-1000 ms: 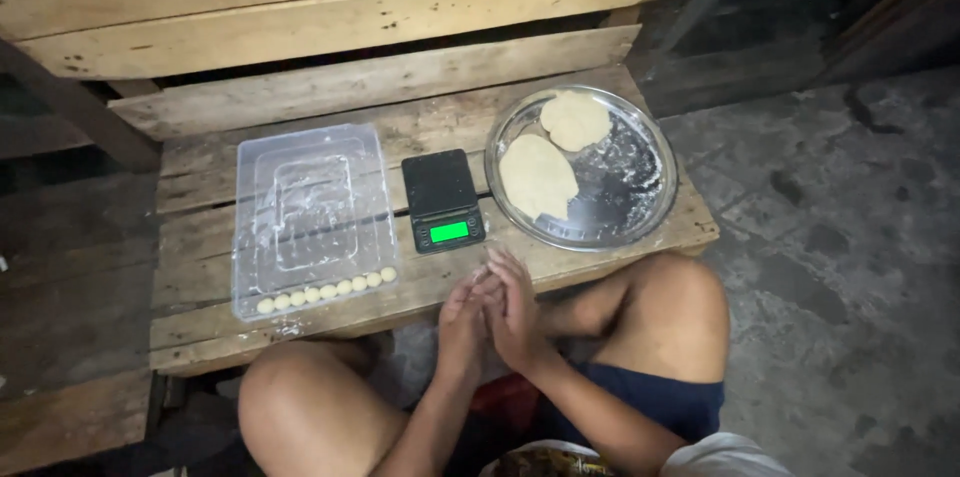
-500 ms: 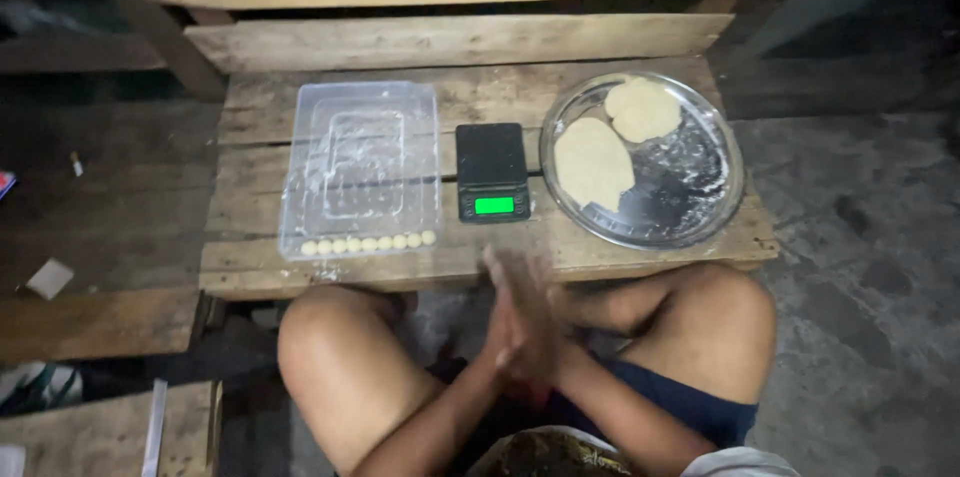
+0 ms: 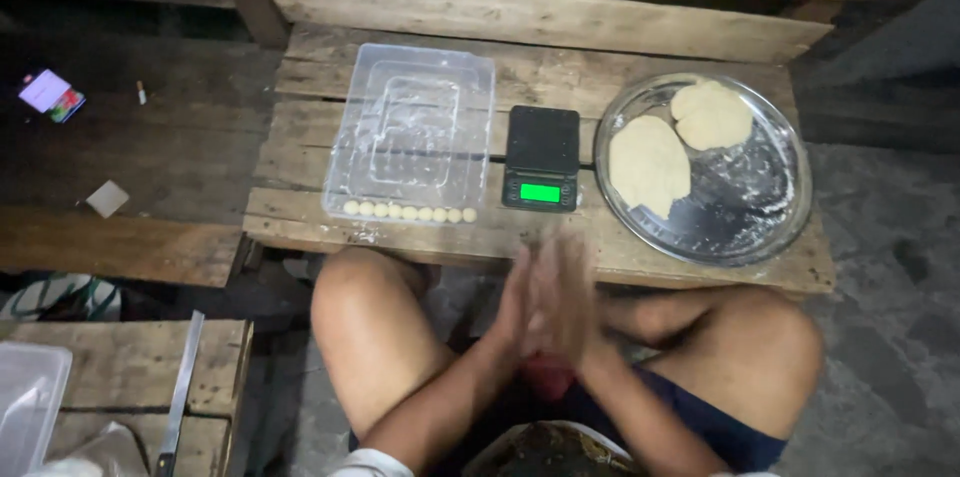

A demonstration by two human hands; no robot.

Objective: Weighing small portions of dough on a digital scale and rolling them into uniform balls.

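Left hand [image 3: 522, 305]: pressed flat, palm to palm, against the right hand; blurred, fingers pointing away from the body toward the bench.
Right hand [image 3: 567, 299]: flat against the left one, fingers out straight, blurred too.
Grip: whether anything lies between the palms cannot be told; nothing shows at their edges.
Place of hands: above the gap between the two bare knees, just short of the bench's near edge.
Scale [image 3: 541, 158]: small and black with a lit green display, on the bench straight ahead of the hands, between tray and plate.
Tray [image 3: 412, 128]: clear plastic, rectangular, left of the scale and just beside it.
Balls [image 3: 410, 211]: a row of small pale dough balls along the tray's near edge, side by side.
Plate [image 3: 772, 213]: round metal, dusted white, right of the scale at the bench's right end.
Dough [image 3: 648, 165]: two flat pale pieces on the plate's far left part, the larger nearer, the smaller behind it, edges touching.
Bench [image 3: 300, 152]: rough wooden planks, bearing tray, scale and plate.
Knife [image 3: 179, 396]: long blade on a low wooden stand at lower left, well apart from the hands.
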